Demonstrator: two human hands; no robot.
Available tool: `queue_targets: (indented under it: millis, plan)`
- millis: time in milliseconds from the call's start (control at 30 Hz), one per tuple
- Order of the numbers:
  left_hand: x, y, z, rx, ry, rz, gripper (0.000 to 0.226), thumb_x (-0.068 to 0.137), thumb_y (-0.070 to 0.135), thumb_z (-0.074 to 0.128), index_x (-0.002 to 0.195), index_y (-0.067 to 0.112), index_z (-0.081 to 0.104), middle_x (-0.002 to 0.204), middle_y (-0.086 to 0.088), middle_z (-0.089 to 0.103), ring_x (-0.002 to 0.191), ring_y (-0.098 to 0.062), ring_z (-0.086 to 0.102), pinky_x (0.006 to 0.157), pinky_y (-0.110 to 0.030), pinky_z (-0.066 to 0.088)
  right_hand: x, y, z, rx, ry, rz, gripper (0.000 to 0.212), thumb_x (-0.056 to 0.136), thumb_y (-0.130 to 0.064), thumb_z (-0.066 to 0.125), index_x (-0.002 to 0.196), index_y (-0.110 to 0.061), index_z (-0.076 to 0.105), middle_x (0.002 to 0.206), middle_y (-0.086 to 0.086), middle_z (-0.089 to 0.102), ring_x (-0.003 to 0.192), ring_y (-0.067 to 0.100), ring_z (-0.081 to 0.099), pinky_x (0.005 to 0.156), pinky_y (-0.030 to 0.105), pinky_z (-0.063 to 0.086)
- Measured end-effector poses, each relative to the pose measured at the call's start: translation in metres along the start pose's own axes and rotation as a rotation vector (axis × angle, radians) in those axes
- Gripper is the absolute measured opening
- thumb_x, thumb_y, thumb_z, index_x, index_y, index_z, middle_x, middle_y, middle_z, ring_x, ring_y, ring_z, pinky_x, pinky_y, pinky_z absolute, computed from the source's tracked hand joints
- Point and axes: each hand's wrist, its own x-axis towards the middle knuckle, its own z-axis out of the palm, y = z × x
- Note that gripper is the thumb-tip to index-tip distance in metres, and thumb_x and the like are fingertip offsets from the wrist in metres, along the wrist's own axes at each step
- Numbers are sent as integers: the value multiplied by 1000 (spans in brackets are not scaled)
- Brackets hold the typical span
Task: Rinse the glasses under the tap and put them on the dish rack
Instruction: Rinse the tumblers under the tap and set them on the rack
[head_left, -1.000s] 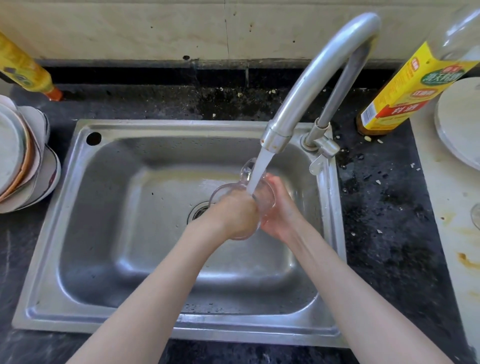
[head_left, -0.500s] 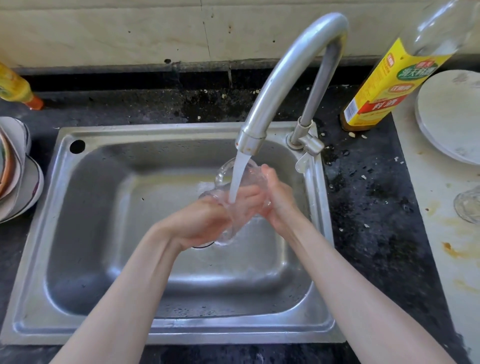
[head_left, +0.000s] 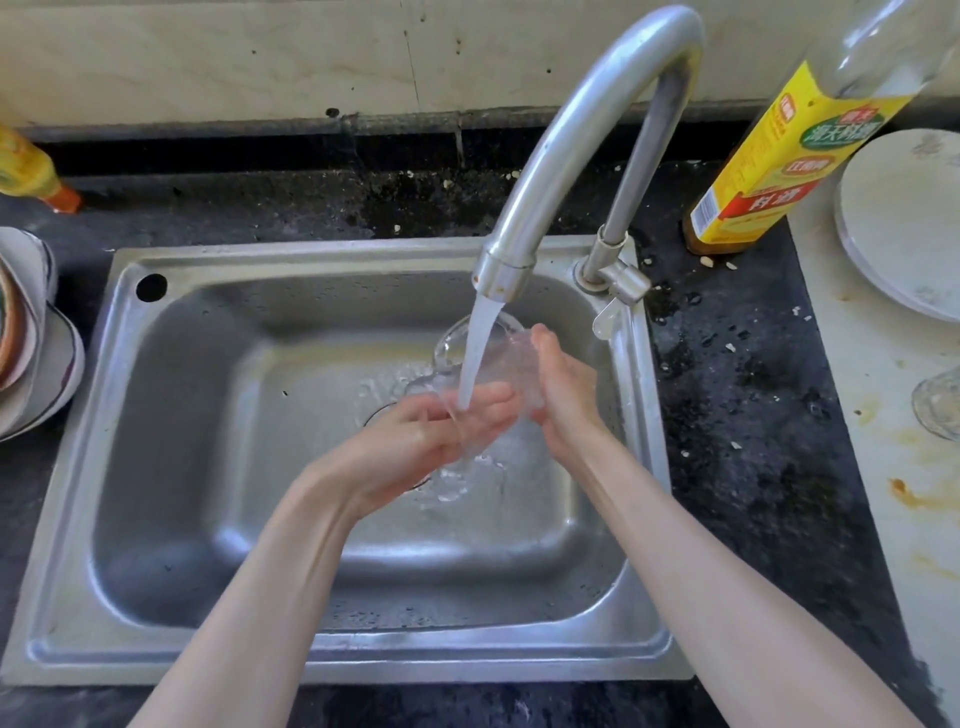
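Our right hand (head_left: 563, 397) grips the clear glass (head_left: 498, 364) from the tap side, fingers curled round its wall, while our left hand (head_left: 415, 447) works at its near end with the fingers lying straight along or just inside the rim; whether they close on it we cannot tell. We hold the glass tipped on its side over the sink (head_left: 363, 654), right in the stream (head_left: 475, 358) that falls from the tap (head_left: 571, 135), so we judge the rinse of this glass to be in hand, not finished. Racking it is not yet done. Out on the tabletop (head_left: 753, 415) to the right, part of another glass (head_left: 940, 405) shows at the frame edge, near a white plate (head_left: 904, 228); it probably waits its turn. Stacked dishes (head_left: 31, 332) sit at the far left, perhaps where the rack is, though no rack shows plainly.
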Motion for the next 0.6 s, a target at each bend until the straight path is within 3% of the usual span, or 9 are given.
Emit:
queue_targets:
  millis: [100,167,267,333,400,467,533,600]
  plan:
    - [-3,8,0,-73,-14,-12,56,68,-9,53,123,-2,53,124,-15,60,120,-24,54,102,-27,42,-2,1,0,14,26,10,23,88,-32,55,77,-21,72,81,-1,70,62,11,61,46,18,44]
    - [-5,10,4,-420,-96,20,67,57,-2,55,124,-11,49,135,-27,46,128,-35,43,107,-37,38,-3,2,1,34,3,-18,24,90,-33,54,86,-17,72,88,5,71,68,14,62,50,20,46]
    - [3,11,10,-1113,-185,11,76,64,3,51,133,-20,28,144,-37,23,135,-46,25,115,-46,20,-10,10,1,47,-68,-111,27,94,-33,51,85,-15,71,90,11,71,80,20,65,65,31,50]
    - [7,7,14,-1299,-150,5,75,76,15,46,137,-19,19,142,-39,23,134,-49,24,115,-48,15,-13,17,-2,37,-99,-206,29,94,-34,51,84,-15,70,87,13,70,82,25,65,73,41,52]
    - [6,2,16,-1322,-173,25,71,84,25,41,139,-15,17,143,-38,22,135,-47,23,116,-46,14,-13,19,-6,-21,-149,-307,31,90,-41,55,95,-14,71,97,13,71,94,26,67,86,46,53]
    - [4,-2,17,-1275,-151,33,62,86,21,39,134,-16,30,142,-36,29,134,-44,29,115,-44,21,-9,19,-10,18,-217,-295,40,80,-47,58,108,-20,68,113,9,68,108,22,63,95,45,49]
    - [2,-4,13,-977,-63,39,51,80,10,38,122,-17,49,134,-33,43,127,-40,43,107,-42,36,-7,17,-13,174,-317,-131,45,79,-48,59,115,-22,63,118,11,65,107,24,62,91,42,49]
    - [-4,3,10,-439,-6,45,47,79,11,41,118,-10,56,125,-23,56,120,-32,53,98,-35,46,-8,16,-17,141,-415,31,65,78,-63,56,124,-16,57,115,17,64,100,29,64,81,39,50]
